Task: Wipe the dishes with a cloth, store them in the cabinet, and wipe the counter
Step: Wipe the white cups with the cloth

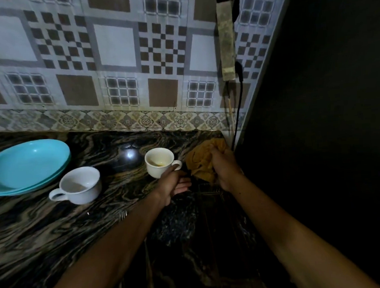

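The small white cup (159, 162) is held at the centre of the view, upright, with a yellowish residue inside and its handle pointing toward three o'clock. The left hand (172, 184) pinches that handle, fingers curled round it. Just beside the cup at three o'clock, the right hand (225, 168) grips a bunched orange cloth (202, 162), fingers closed over it, near the counter's far right corner. At nine o'clock from the cup, well apart, a larger white mug (80, 186) sits on the dark marbled counter (46, 228). Beyond it, at ten o'clock, lie stacked blue plates (27, 166). Patterned wall tiles (114, 59) rise at twelve o'clock.
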Demonstrator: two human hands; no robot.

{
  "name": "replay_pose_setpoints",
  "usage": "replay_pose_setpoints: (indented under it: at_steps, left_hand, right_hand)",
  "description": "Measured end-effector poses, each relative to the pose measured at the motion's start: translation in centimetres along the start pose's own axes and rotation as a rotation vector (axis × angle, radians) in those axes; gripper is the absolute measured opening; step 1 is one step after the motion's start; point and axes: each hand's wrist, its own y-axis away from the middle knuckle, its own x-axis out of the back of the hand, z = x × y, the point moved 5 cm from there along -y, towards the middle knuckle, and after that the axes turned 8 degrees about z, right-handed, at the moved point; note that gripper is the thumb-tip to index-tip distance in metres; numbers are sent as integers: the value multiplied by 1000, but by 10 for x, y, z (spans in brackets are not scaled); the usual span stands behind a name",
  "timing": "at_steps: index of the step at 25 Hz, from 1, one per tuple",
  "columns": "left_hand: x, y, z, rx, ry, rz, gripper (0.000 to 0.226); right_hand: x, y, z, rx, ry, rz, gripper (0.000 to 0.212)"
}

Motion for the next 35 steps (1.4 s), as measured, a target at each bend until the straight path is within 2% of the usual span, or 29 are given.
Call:
replay_pose_setpoints:
  at_steps: [3, 6, 9, 12, 17, 20, 22, 24, 26, 28, 29, 30, 32, 35]
  left_hand:
    - [6, 4, 1, 26, 79, -49, 31]
    - [8, 7, -1, 72, 37, -69, 26]
    - [1, 6, -2, 82, -55, -82, 39]
    - [-3, 4, -3, 31, -117, -95, 28]
    - [20, 23, -13, 131, 91, 66, 20]
    - [40, 32, -10, 177, 53, 130, 44]
    - [50, 34, -3, 60, -68, 227, 59]
    - [58, 42, 4, -163, -213, 342, 67]
    - [68, 57, 18, -429, -405, 415, 63]
    - [74, 74, 37, -664, -653, 420, 57]
    - [79, 84, 47, -736, -737, 416, 56]
    - [82, 94, 59, -777, -772, 412, 57]
    - [94, 117, 78, -861, -777, 395, 58]
    - [106, 138, 106, -959, -825, 365, 61]
  right_hand:
    - [-15, 7, -2, -8, 13, -38, 59]
    - [-22, 12, -4, 10, 25, -48, 48]
    - [-18, 19, -7, 23, 9, -53, 40]
    - [-11, 15, -4, 37, 8, -28, 42]
    - [-9, 14, 1, 24, 3, 6, 53]
    - [-14, 18, 8, 7, 9, 13, 54]
    - [-18, 21, 11, -6, 11, 8, 51]
    - [-20, 29, 14, -14, 51, -27, 49]
    - [-27, 41, 18, -33, 106, -84, 48]
    - [-36, 53, 16, -12, 169, -121, 49]
    - [-42, 64, 9, 81, 218, -119, 46]
    - [-50, 73, -2, 281, 299, -122, 37]
    - [-71, 104, -16, 797, 480, -206, 23]
    - [-83, 124, -14, 1171, 706, -358, 37]
